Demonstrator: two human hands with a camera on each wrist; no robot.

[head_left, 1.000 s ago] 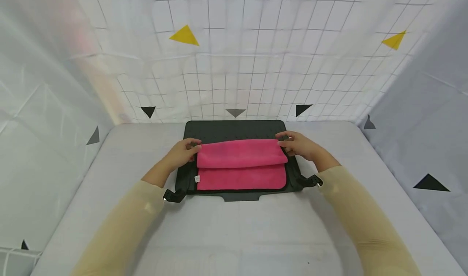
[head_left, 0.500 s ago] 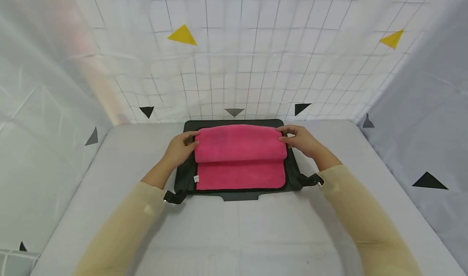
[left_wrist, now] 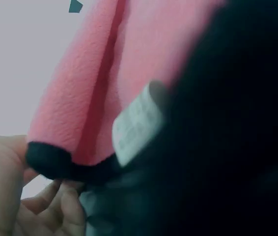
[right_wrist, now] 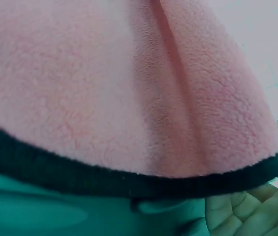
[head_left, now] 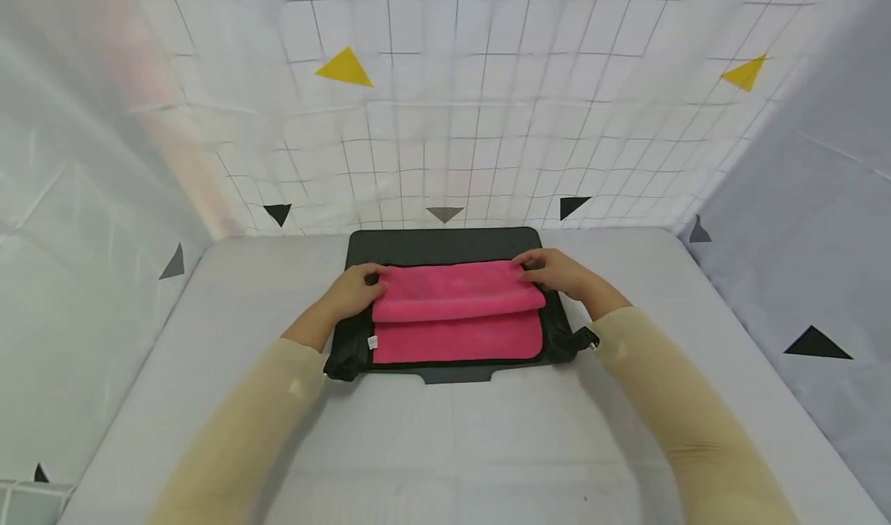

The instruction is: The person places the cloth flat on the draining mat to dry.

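A pink fleecy cloth (head_left: 455,335) with a dark edging lies on a black board (head_left: 445,243). Its far part is folded over toward the person, making a loose double layer on top. My left hand (head_left: 353,291) pinches the fold at its left end; the left wrist view shows the thumb on the dark-edged corner and a white label (left_wrist: 139,123) sewn to the cloth's edge. At the opposite end my right hand (head_left: 557,272) pinches the fold between thumb and fingers. In the right wrist view that hand (right_wrist: 257,211) is partly hidden behind the cloth.
The board rests on a white-covered table (head_left: 445,448), with a small tab at its near edge. White sheeting with grid lines (head_left: 445,146) stands behind, and plain sheeting (head_left: 800,277) closes both sides. Black and yellow triangle markers are stuck on the sheeting.
The cloth's folded edge rose toward the back half a second ago, and now sits lower and nearer the person. Both hands came down with it and moved slightly inward, still pinching the ends.
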